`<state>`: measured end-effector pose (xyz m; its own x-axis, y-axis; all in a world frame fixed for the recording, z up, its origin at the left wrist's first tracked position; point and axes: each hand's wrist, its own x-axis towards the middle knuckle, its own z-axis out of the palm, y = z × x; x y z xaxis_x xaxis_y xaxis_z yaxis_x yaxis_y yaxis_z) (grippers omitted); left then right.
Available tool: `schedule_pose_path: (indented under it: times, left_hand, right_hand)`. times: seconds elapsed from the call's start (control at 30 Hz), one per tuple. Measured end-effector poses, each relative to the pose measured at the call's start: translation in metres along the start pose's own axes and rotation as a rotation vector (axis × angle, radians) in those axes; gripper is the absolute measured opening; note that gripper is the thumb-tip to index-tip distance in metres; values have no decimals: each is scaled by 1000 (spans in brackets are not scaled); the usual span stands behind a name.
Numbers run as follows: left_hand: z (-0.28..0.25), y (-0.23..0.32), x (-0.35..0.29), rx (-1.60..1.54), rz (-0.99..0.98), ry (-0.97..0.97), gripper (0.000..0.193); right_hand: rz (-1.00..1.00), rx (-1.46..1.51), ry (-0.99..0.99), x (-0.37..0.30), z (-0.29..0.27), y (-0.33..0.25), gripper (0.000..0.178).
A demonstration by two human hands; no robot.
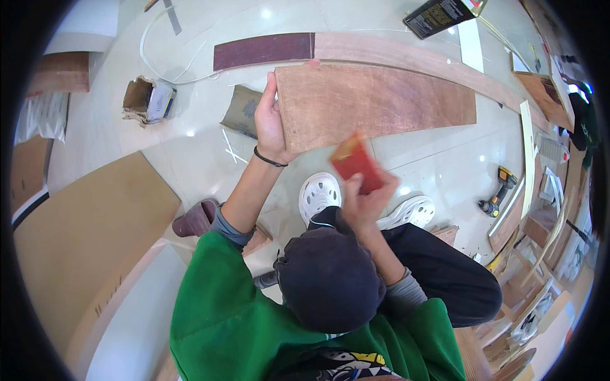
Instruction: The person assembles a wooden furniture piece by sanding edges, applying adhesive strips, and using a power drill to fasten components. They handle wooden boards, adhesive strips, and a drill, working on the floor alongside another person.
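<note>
My left hand point(272, 124) grips the left end of a reddish-brown plywood board point(381, 101). The thumb lies along its end, while the other fingers are mostly hidden under it and a fingertip shows at the far edge. This board is wide at the left, with a curved far edge, and narrows to the right. In my right hand point(368, 197) is a flat red scraper point(357, 166), blurred by motion, with a yellowish far edge. It is just by the board's near edge; whether they touch I cannot tell.
Behind the board lies a long thin wood strip point(406, 54) with a dark maroon piece point(264, 52). A black tin point(438, 18) stands at the back. A torn box point(149, 100) is left, a cordless drill point(499, 192) right, near stacked wood offcuts point(540, 228). A tan panel point(95, 241) leans left.
</note>
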<state>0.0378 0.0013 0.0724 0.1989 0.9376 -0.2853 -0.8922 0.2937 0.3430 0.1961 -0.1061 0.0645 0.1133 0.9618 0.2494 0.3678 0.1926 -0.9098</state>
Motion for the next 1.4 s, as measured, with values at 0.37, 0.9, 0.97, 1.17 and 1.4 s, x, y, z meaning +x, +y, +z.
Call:
schedule_pose_path:
  times: [0.37, 0.9, 0.97, 1.17, 1.4]
  left_hand:
    - [-51, 2, 3, 80, 37, 7, 68]
    - [-144, 4, -37, 85, -30, 212, 59]
    - [-135, -9, -28, 89, -61, 191, 59]
    - [-142, -8, -45, 69, -25, 251, 60]
    - [-141, -10, -43, 65, -44, 230, 60]
  right_hand:
    - [153, -458, -199, 108, -198, -85, 30]
    - [-385, -961, -91, 417, -201, 88, 32]
    - [-454, -1064, 8, 486, -211, 144, 49]
    - [-559, -1163, -58, 516, -146, 142, 39]
    - [-451, -1293, -134, 508, -155, 129, 39]
